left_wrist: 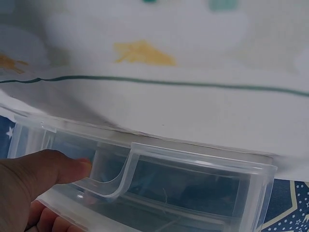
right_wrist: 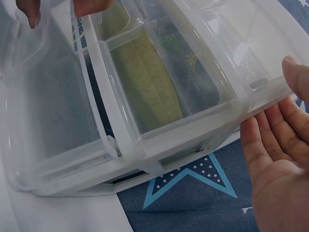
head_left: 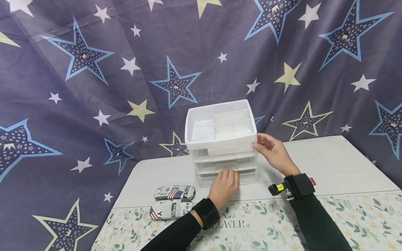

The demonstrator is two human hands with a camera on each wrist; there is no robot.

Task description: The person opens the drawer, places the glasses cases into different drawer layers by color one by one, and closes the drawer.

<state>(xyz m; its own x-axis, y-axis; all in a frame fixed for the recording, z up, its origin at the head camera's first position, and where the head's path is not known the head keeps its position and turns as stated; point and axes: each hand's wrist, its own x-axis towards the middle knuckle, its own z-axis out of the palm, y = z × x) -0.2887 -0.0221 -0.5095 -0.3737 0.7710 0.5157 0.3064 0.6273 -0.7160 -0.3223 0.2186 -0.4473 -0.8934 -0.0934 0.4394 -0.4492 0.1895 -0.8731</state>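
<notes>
A white plastic drawer organizer (head_left: 221,143) with clear drawers stands on the table, its top tray divided into compartments. My left hand (head_left: 224,188) grips the lowest drawer (left_wrist: 193,193) at its front notch, the thumb (left_wrist: 58,166) over the notch edge and the fingers curled beneath. That drawer stands slightly out, a dark gap showing behind its front in the right wrist view. My right hand (head_left: 274,155) holds the organizer's upper right corner, thumb toward the front and fingers (right_wrist: 270,140) along the side. Inside a middle drawer lies a yellow-green fabric item (right_wrist: 145,79).
Two soft items with newspaper and flag print (head_left: 174,192) lie left of the organizer, one before the other. The white table (head_left: 314,164) has a floral cover (head_left: 355,212) along its front. A star-patterned curtain (head_left: 220,80) hangs close behind.
</notes>
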